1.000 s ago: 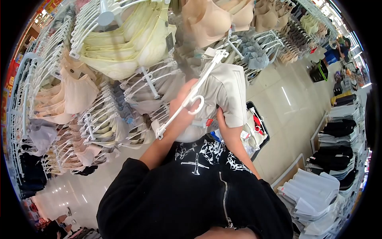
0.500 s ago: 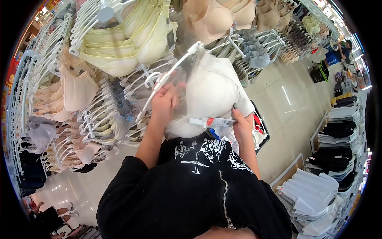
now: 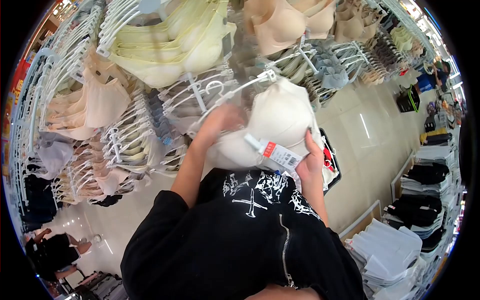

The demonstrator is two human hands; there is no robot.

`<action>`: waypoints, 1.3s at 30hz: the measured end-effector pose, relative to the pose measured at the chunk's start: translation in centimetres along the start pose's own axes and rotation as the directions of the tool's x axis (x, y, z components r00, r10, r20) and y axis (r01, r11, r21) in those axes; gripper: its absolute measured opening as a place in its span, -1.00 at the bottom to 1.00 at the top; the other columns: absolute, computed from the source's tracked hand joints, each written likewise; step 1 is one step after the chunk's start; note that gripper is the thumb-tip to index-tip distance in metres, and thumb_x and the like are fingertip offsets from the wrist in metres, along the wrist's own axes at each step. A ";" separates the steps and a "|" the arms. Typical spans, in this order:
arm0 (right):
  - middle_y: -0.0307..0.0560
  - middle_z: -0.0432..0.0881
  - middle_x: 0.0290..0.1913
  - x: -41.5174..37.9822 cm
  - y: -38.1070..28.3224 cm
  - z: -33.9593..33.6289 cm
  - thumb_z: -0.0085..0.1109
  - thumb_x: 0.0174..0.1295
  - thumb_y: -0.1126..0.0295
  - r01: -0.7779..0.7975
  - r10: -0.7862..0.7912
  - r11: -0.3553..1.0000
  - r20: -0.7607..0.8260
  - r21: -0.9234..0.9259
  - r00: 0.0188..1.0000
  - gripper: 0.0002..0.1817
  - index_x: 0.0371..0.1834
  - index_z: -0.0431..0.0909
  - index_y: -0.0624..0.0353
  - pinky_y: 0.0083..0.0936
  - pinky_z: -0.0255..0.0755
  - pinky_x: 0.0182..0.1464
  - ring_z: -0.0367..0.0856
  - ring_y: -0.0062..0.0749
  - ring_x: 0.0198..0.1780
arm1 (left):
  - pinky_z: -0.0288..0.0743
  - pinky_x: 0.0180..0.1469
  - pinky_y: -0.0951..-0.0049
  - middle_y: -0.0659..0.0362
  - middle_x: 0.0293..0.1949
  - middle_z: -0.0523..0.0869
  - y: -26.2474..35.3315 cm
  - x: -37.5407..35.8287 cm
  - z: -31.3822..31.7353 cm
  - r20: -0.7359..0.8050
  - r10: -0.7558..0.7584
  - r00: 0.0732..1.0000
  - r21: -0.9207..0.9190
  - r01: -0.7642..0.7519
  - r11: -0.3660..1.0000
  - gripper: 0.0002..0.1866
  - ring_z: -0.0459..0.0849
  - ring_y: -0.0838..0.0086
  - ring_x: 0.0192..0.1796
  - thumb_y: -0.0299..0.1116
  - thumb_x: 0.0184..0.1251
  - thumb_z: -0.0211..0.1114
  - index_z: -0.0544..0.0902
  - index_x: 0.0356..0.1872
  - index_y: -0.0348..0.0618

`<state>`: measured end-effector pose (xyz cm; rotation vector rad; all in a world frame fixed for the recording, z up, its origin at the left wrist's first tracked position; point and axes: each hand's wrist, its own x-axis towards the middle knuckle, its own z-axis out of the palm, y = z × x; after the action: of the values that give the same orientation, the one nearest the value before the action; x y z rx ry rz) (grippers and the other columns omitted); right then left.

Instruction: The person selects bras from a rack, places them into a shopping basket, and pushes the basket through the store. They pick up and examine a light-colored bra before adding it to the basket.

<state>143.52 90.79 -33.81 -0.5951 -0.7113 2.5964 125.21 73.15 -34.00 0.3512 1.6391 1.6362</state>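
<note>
A white bra (image 3: 282, 112) with moulded cups hangs from a white plastic hanger (image 3: 239, 91) in front of my chest. My right hand (image 3: 311, 161) grips the edge of its cup, thumb on the front. A white and red price tag (image 3: 283, 154) on a plastic tab lies across the lower cups, close to my right fingers. My left hand (image 3: 226, 120) is at the upper edge of the other cup, just under the hanger bar. Motion smears its fingers, so what they hold cannot be made out.
Racks of pale yellow bras (image 3: 170, 55), beige bras (image 3: 277, 25) and peach bras (image 3: 107, 102) stand ahead and left. A dark basket (image 3: 332, 172) with red and white items is beside my right arm. Folded clothes (image 3: 382, 245) fill shelves at right. A person (image 3: 52, 252) is at lower left.
The bra and hanger have shifted right and slightly down in view. The price tag has tilted and faces up more. My left hand has moved right, nearer the cup.
</note>
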 end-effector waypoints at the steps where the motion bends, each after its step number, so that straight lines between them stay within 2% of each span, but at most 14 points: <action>1: 0.13 0.33 0.20 -0.1 -0.3 0.1 -0.18 0.33 0.25 0.001 -0.002 0.998 0.018 0.059 1.000 -0.52 0.24 0.16 0.29 -0.11 0.19 0.23 0.34 -0.03 0.18 | 0.43 -0.14 0.49 0.14 -0.23 0.63 -0.6 0.0 -0.4 0.069 0.085 0.994 0.133 -0.093 0.987 -0.61 0.58 0.47 -0.25 -0.14 0.34 -0.10 0.53 -0.09 -0.24; 3: 0.11 0.32 0.21 -0.5 -0.8 1.1 -0.18 0.33 0.25 0.035 -0.031 0.996 -0.046 0.088 0.998 -0.52 0.24 0.15 0.29 -0.11 0.19 0.23 0.33 -0.04 0.19 | 0.42 -0.11 0.49 0.13 -0.23 0.63 -1.5 -0.4 -1.1 0.235 0.210 0.949 0.369 -0.287 0.884 -0.61 0.57 0.47 -0.21 -0.16 0.34 -0.09 0.54 -0.12 -0.28; 4: 0.09 0.33 0.20 -0.6 -0.9 1.6 -0.19 0.34 0.24 0.064 -0.059 0.996 -0.077 0.066 0.995 -0.53 0.23 0.17 0.29 -0.13 0.20 0.23 0.33 -0.06 0.19 | 0.38 -0.07 0.52 0.12 -0.22 0.62 -1.3 -0.9 -1.2 0.240 0.056 0.969 0.316 -0.132 0.940 -0.65 0.53 0.49 -0.14 -0.20 0.25 0.07 0.55 -0.15 -0.30; 7: 0.07 0.34 0.19 -0.1 -0.8 0.8 -0.19 0.34 0.22 0.053 -0.038 0.983 -0.089 0.176 0.995 -0.53 0.22 0.18 0.28 -0.14 0.20 0.23 0.33 -0.07 0.19 | 0.37 -0.07 0.51 0.13 -0.22 0.61 1.2 -2.2 1.1 0.363 -0.001 0.932 0.424 -0.165 0.891 -0.64 0.52 0.53 -0.14 -0.25 0.09 0.26 0.55 -0.14 -0.27; 8: 0.04 0.34 0.20 -0.1 -0.9 0.5 -0.19 0.35 0.21 0.038 -0.023 0.978 -0.072 0.207 0.997 -0.53 0.22 0.19 0.27 -0.13 0.20 0.22 0.34 -0.09 0.18 | 0.39 -0.10 0.50 0.12 -0.26 0.61 1.1 -2.0 1.6 0.325 0.021 0.945 0.478 -0.184 0.859 -0.59 0.52 0.52 -0.20 -0.25 -0.02 0.36 0.54 -0.16 -0.27; 11: 0.02 0.32 0.22 -0.2 -0.8 0.4 -0.19 0.35 0.21 0.067 -0.048 0.977 -0.102 0.200 0.994 -0.53 0.22 0.18 0.27 -0.13 0.20 0.22 0.35 -0.11 0.18 | 0.39 -0.10 0.49 0.14 -0.28 0.62 1.3 -1.9 2.8 0.362 0.076 0.929 0.394 -0.227 0.891 -0.57 0.54 0.49 -0.22 -0.26 -0.03 0.36 0.52 -0.15 -0.29; 14: 0.01 0.30 0.23 -1.0 -0.8 1.7 -0.20 0.35 0.23 0.083 -0.063 0.983 -0.126 0.166 0.990 -0.53 0.23 0.17 0.27 -0.18 0.15 0.25 0.31 -0.15 0.21 | 0.41 -0.16 0.40 0.05 -0.33 0.62 -1.9 -0.3 3.5 0.251 0.364 0.897 0.379 -0.437 0.816 -0.66 0.58 0.31 -0.24 -0.28 0.03 0.31 0.51 -0.17 -0.19; 17: 0.01 0.28 0.24 -1.5 -0.2 2.1 -0.20 0.35 0.27 0.100 -0.088 0.980 -0.074 0.170 0.993 -0.54 0.24 0.14 0.27 -0.18 0.11 0.28 0.26 -0.16 0.24 | 0.40 -0.26 0.24 -0.04 -0.40 0.59 -3.1 0.4 4.0 0.162 0.570 0.805 0.648 -0.523 0.554 -0.77 0.57 0.09 -0.29 -0.30 0.11 0.22 0.50 -0.21 -0.10; 20: 0.01 0.27 0.24 -2.1 -0.1 2.7 -0.20 0.35 0.27 0.112 -0.107 0.984 -0.042 0.138 0.993 -0.54 0.24 0.14 0.26 -0.17 0.10 0.28 0.25 -0.15 0.25 | 0.36 -0.36 0.13 -0.09 -0.48 0.54 -3.6 0.8 4.1 0.117 0.556 0.823 0.724 -0.454 0.520 -0.84 0.51 -0.03 -0.35 -0.31 0.17 0.15 0.48 -0.24 -0.06; 26: 0.03 0.30 0.23 -1.4 -0.2 1.4 -0.12 0.31 0.27 0.082 -0.058 0.975 -0.118 0.208 0.991 -0.52 0.24 0.15 0.25 -0.12 0.09 0.28 0.28 -0.10 0.23 | 0.41 -0.39 0.19 -0.07 -0.43 0.60 -3.3 0.5 3.3 0.121 0.465 0.877 0.747 -0.389 0.539 -0.76 0.56 0.00 -0.37 -0.20 0.15 0.19 0.52 -0.26 -0.11; 28: 0.03 0.30 0.24 -1.3 0.1 0.6 -0.12 0.31 0.25 0.094 -0.069 0.966 -0.111 0.241 0.991 -0.52 0.24 0.16 0.23 -0.09 0.08 0.28 0.27 -0.09 0.24 | 0.44 -0.37 0.27 -0.02 -0.43 0.63 -3.3 0.4 3.3 0.060 0.487 0.871 0.767 -0.353 0.536 -0.75 0.61 0.12 -0.39 -0.24 0.12 0.25 0.55 -0.24 -0.13; 32: 0.02 0.28 0.25 -1.3 -0.2 -1.4 -0.19 0.33 0.18 0.080 -0.018 0.914 -0.157 0.397 0.987 -0.51 0.25 0.16 0.20 -0.05 0.03 0.30 0.23 -0.07 0.27 | 0.45 -0.33 0.42 0.12 -0.44 0.63 -3.6 0.4 2.8 0.020 0.473 0.881 0.571 -0.399 0.717 -0.75 0.61 0.41 -0.41 -0.46 0.08 0.26 0.55 -0.17 -0.18; 35: 0.01 0.26 0.26 -1.0 -1.6 -4.7 -0.22 0.33 0.15 0.171 -0.105 0.875 -0.166 0.454 0.980 -0.51 0.25 0.16 0.18 -0.03 -0.01 0.31 0.20 -0.06 0.28 | 0.43 -0.27 0.43 0.11 -0.40 0.64 -5.1 0.8 1.5 0.074 0.549 0.833 0.658 -0.454 0.600 -0.76 0.61 0.40 -0.37 -0.47 0.10 0.23 0.54 -0.17 -0.21; 39: 0.02 0.23 0.28 -0.7 -5.0 -7.7 -0.23 0.33 0.16 0.334 -0.180 0.842 -0.364 0.423 0.914 -0.50 0.25 0.15 0.19 0.00 -0.04 0.32 0.19 -0.03 0.28 | 0.42 -0.25 0.43 0.09 -0.40 0.63 -6.2 0.8 0.2 0.153 0.459 0.875 0.709 -0.421 0.566 -0.78 0.60 0.37 -0.36 -0.48 0.11 0.21 0.55 -0.18 -0.21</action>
<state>149.04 97.41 -36.89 -0.6696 -0.0287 2.2234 126.77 73.01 -40.03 1.2317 2.3427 1.2180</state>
